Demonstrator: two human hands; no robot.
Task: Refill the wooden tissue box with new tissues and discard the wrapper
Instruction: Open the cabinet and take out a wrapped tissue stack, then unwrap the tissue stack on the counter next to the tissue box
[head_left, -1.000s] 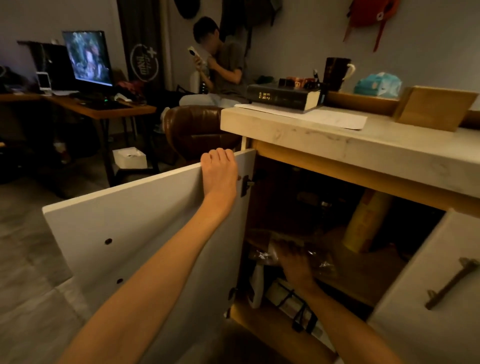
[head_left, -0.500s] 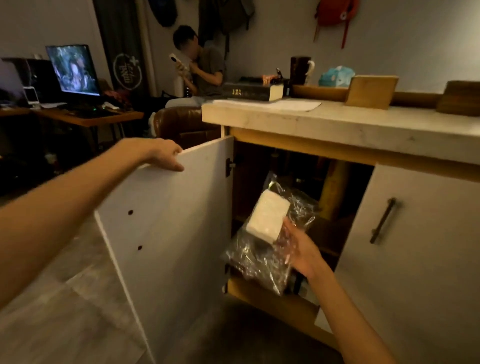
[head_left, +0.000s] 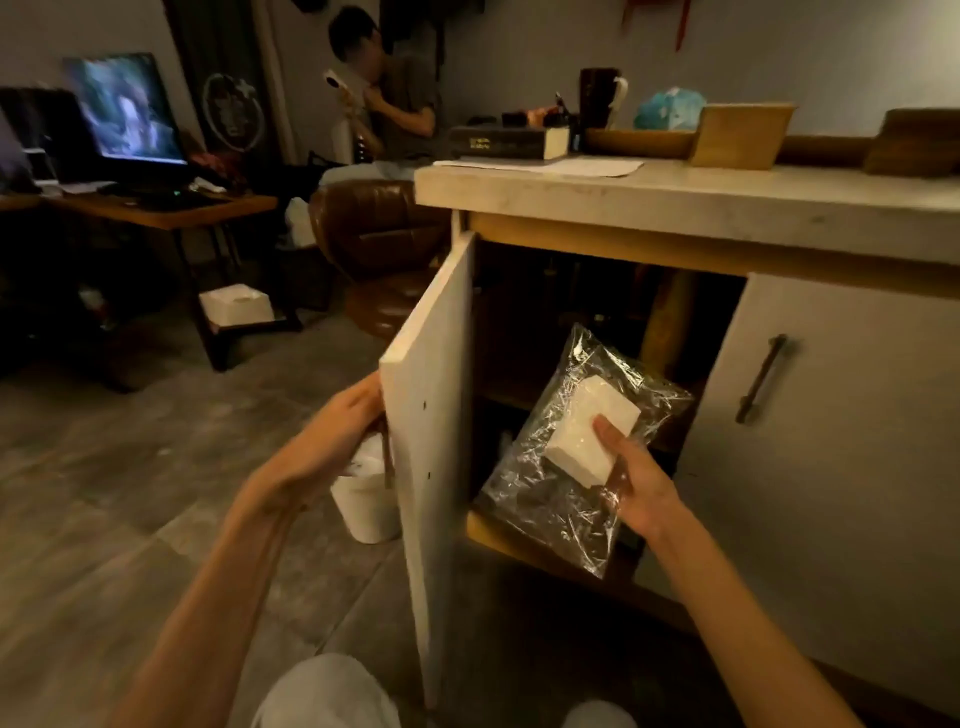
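My right hand (head_left: 636, 478) grips a white tissue pack (head_left: 589, 434) inside a crinkled clear plastic wrapper (head_left: 561, 504), held in front of the open cabinet (head_left: 545, 322). My left hand (head_left: 343, 431) lies against the outer face of the white cabinet door (head_left: 436, 415), fingers hidden behind its edge. The wooden tissue box (head_left: 740, 135) stands on the countertop (head_left: 675, 197) at the back, far from both hands.
A white bin (head_left: 363, 504) stands on the floor behind the door. The right cabinet door (head_left: 831, 441) with a dark handle is closed. A book, papers, a mug and a blue tissue pack lie on the counter. A seated person, chair, desk and monitor are at the back left.
The right hand has drawn the wrapped tissues out of the cabinet. The left hand slid from the door's top edge to its outer face, and the door has swung partly toward closed.
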